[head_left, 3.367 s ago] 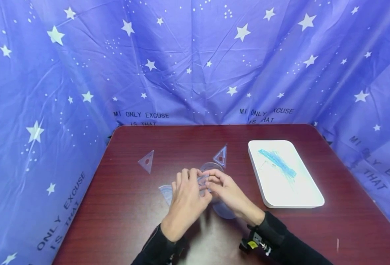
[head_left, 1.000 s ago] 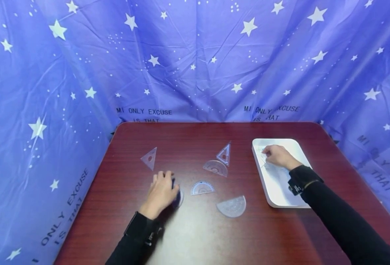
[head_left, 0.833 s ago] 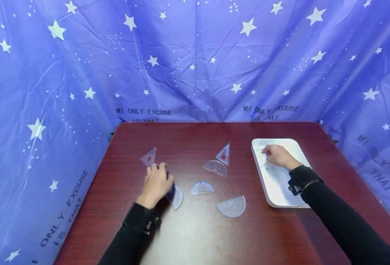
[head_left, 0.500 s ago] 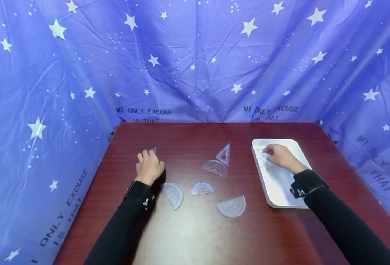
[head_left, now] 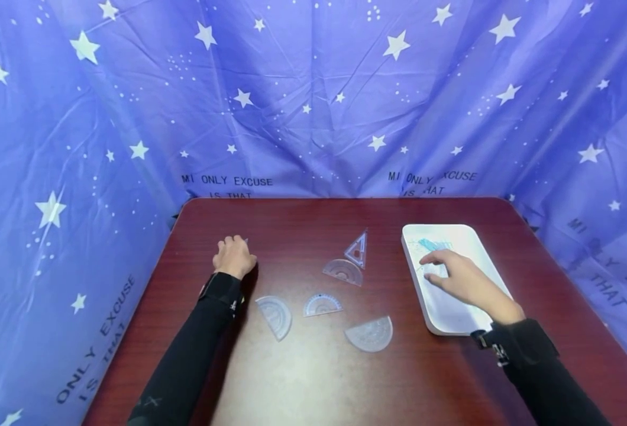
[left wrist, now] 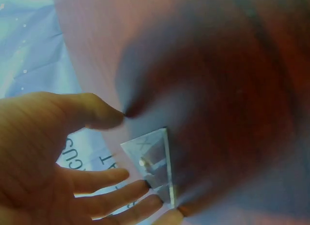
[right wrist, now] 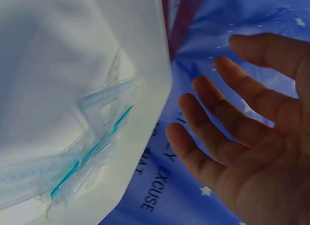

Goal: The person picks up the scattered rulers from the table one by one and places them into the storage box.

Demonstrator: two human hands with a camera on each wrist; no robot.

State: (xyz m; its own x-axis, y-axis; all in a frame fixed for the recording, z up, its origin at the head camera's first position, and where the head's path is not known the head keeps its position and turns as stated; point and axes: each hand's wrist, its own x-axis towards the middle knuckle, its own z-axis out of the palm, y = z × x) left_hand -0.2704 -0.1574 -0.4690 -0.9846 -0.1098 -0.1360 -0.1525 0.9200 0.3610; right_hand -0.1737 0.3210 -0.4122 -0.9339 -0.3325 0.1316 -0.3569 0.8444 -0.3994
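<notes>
At the back left of the table my left hand [head_left: 233,257] reaches over a clear set square [left wrist: 154,162], its back covering nearly all of it in the head view. In the left wrist view the thumb stands apart from the set square, while the fingertips lie along its edge. My right hand [head_left: 465,284] hangs over the white tray [head_left: 443,325] with thumb and fingers spread and nothing between them. Inside the tray lie clear and blue-tinted rulers and set squares [right wrist: 97,137], heaped at one end.
Several clear protractors lie mid-table: one at the left [head_left: 275,318], a small blue-marked protractor [head_left: 322,305], one nearer the front [head_left: 370,335]. Another protractor [head_left: 342,271] overlaps a blue-edged set square [head_left: 357,249] at the back. A starry blue curtain [head_left: 313,118] surrounds the table.
My left hand has left a protractor lying at the left and moved back and left over the set square. My right hand has spread its fingers and drawn slightly nearer over the tray.
</notes>
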